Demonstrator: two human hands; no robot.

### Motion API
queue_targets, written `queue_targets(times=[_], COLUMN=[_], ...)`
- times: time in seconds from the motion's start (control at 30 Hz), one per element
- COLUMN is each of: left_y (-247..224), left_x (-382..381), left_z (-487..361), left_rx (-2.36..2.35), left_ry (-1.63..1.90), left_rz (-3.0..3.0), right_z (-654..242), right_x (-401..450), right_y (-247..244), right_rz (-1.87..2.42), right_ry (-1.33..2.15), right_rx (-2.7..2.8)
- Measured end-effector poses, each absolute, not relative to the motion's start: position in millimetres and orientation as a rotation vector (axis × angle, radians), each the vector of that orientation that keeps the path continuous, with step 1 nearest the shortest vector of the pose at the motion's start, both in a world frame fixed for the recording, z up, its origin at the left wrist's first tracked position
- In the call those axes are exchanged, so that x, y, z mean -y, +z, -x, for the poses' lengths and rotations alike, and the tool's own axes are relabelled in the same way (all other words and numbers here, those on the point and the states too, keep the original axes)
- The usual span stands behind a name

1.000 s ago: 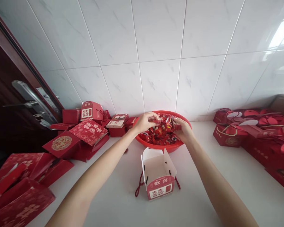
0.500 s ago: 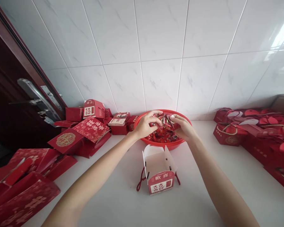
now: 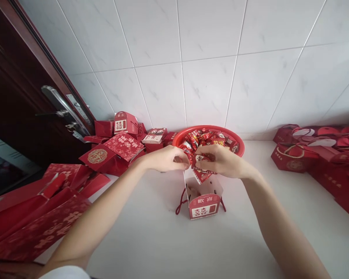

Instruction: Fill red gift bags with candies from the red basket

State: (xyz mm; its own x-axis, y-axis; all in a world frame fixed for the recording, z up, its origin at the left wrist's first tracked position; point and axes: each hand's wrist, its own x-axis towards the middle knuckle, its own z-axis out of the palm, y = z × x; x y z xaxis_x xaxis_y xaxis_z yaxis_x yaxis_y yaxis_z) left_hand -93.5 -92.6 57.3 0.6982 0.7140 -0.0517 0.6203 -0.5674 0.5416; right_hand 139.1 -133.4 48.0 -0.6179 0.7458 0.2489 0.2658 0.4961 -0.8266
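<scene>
A small red and white box (image 3: 204, 206) with cord handles stands open on the white table, its top flaps up. Behind it is a red basket (image 3: 241, 149) of red-wrapped candies. My right hand (image 3: 221, 161) pinches red candy packets (image 3: 202, 174) over the back of the box opening. Beside the box's left flap, my left hand (image 3: 170, 158) has its fingers curled together at the basket's front edge; what they hold, if anything, is hidden.
Red boxes (image 3: 97, 157) and bags lie piled on the left, near a dark door (image 3: 23, 97). More red boxes with cord handles (image 3: 293, 157) stand on the right. A tiled wall (image 3: 209, 93) rises behind the table (image 3: 151, 228).
Both hands have come back from inside the basket towards the box. Red packets now show in my right hand, above the box. The view has shifted slightly.
</scene>
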Motion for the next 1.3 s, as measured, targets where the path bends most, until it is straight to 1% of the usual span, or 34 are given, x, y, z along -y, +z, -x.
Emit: queue_targets(times=[0.07, 0.17, 0.33, 0.6, 0.77, 0.93, 1.03, 1.1, 1.2, 1.3], left_y=[55, 52, 52, 53, 47, 41, 36, 31, 25, 19], left_x=[100, 105, 108, 111, 110, 111, 110, 110, 111, 113], left_z=[92, 90, 86, 85, 88, 91, 92, 94, 97, 97], left_rx=[-1.068, -1.063, -1.003, -0.993, -0.956, -1.038, -1.011, -0.983, -0.952, -0.938], left_ry=[0.159, 0.155, 0.131, 0.033, 0.124, 0.137, 0.15, 0.205, 0.286, 0.356], left_rz=[-2.376, -2.363, -2.329, -2.26, -2.244, -2.227, -2.185, -2.147, -2.089, -2.034], right_z=[-139, -140, -136, -129, -134, -142, -141, -140, -146, -158], right_x=[135, 135, 134, 133, 133, 136, 137, 138, 141, 146], right_y=[49, 50, 45, 38, 40, 49, 48, 48, 53, 58], right_rz=[0.845, 0.851, 0.91, 0.932, 0.991, 0.901, 0.852, 0.885, 0.94, 0.972], right_ry=[0.999, 1.012, 1.075, 1.051, 0.895, 0.906, 0.946, 0.883, 0.773, 0.768], right_rx=[2.093, 2.065, 2.237, 2.499, 2.482, 2.373, 2.465, 2.497, 2.395, 2.289])
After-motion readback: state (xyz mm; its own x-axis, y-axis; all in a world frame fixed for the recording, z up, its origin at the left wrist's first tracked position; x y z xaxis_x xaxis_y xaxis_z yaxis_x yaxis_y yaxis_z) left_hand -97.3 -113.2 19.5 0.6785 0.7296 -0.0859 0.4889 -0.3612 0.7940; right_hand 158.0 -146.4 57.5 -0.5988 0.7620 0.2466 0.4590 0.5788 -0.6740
